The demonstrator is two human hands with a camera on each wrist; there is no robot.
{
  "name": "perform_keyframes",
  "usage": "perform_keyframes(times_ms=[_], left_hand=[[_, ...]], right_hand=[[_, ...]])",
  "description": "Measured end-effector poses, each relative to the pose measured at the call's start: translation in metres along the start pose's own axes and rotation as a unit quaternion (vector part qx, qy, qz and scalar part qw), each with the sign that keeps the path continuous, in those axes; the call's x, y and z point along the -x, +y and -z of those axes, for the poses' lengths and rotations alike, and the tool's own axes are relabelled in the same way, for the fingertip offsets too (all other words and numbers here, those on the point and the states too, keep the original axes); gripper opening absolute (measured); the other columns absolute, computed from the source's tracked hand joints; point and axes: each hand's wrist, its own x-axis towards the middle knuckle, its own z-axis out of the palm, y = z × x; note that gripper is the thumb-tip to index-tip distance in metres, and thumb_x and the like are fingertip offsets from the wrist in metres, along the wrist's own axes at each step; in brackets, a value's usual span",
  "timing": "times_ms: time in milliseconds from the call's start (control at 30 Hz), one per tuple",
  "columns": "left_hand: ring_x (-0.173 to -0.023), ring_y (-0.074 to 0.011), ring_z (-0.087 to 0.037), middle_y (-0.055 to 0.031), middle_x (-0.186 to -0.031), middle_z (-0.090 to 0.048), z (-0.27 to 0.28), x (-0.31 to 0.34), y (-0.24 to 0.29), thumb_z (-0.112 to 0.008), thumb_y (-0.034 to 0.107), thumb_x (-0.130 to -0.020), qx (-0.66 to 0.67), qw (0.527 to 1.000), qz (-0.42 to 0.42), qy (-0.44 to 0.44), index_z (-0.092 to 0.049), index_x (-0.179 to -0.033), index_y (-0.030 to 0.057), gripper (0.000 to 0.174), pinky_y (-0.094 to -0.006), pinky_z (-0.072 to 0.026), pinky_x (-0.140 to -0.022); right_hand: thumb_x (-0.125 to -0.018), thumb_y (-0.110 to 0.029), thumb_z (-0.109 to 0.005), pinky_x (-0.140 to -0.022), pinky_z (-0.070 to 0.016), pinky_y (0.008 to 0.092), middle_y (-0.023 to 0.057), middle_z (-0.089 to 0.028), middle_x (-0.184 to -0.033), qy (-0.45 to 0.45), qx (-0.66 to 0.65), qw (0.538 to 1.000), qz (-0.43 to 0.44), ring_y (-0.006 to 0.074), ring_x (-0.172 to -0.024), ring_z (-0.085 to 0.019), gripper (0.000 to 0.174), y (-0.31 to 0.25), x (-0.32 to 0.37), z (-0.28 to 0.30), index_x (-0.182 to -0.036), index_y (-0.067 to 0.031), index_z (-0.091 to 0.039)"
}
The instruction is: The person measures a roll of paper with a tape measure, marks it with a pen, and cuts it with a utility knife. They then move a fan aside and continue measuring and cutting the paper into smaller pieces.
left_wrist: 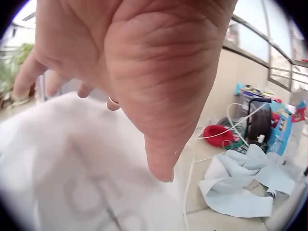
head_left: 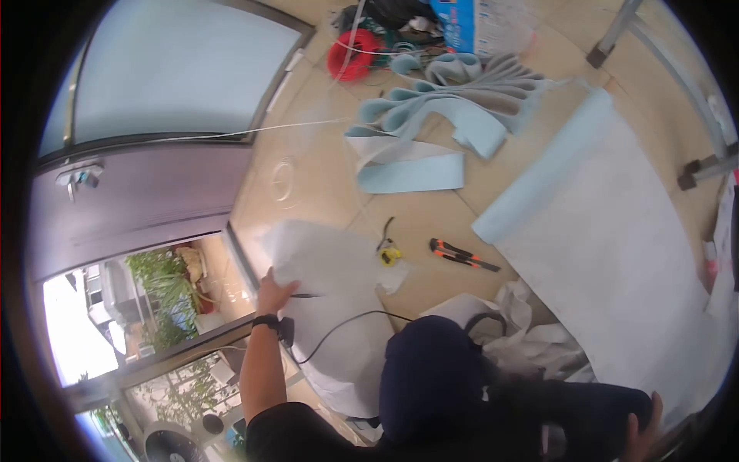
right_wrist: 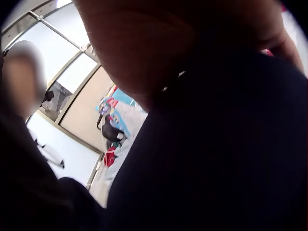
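My left hand (head_left: pixel 273 294) lies at the left edge of a white sheet (head_left: pixel 331 339) on the floor. In the left wrist view its thumb (left_wrist: pixel 161 159) points down and its fingers are spread over the same sheet, which shows faint grey printed marks. No object shows in that hand. My right hand (head_left: pixel 645 430) rests on my dark-trousered leg (head_left: pixel 577 408) at the lower right. In the right wrist view that hand (right_wrist: pixel 159 43) is in shadow against the dark cloth, its fingertips largely hidden. A black-and-orange utility knife (head_left: pixel 462 254) and a yellow tape measure (head_left: pixel 389 256) lie on the tiles ahead.
A partly unrolled pale blue and white sheet roll (head_left: pixel 554 165) stretches along the right. Folded light-blue strips (head_left: pixel 412 175) lie farther off, near a red coil (head_left: pixel 352 55). Metal stand legs (head_left: pixel 616 31) are at the upper right; a door frame (head_left: pixel 242 262) borders the left.
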Motion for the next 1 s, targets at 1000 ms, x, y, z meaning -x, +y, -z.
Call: perform_keyframes(times_ms=[1000], left_hand=[[-0.124, -0.0364, -0.055, -0.0238, -0.13, -0.059, 0.371, 0.388, 0.153, -0.075, 0.027, -0.084, 0.033, 0.915, -0.312, -0.253, -0.053, -0.134, -0.002, 0.061, -0.0389, -0.0444, -0.102]], right_hand=[[-0.079, -0.033, -0.062, -0.096, -0.0496, 0.0442, 0.0197, -0.063, -0.113, -0.238, 0.078, 0.967, -0.053, 0.0369, -0.11, -0.059, 0.042, -0.108, 0.156, -0.059, -0.106, -0.0008, -0.067]])
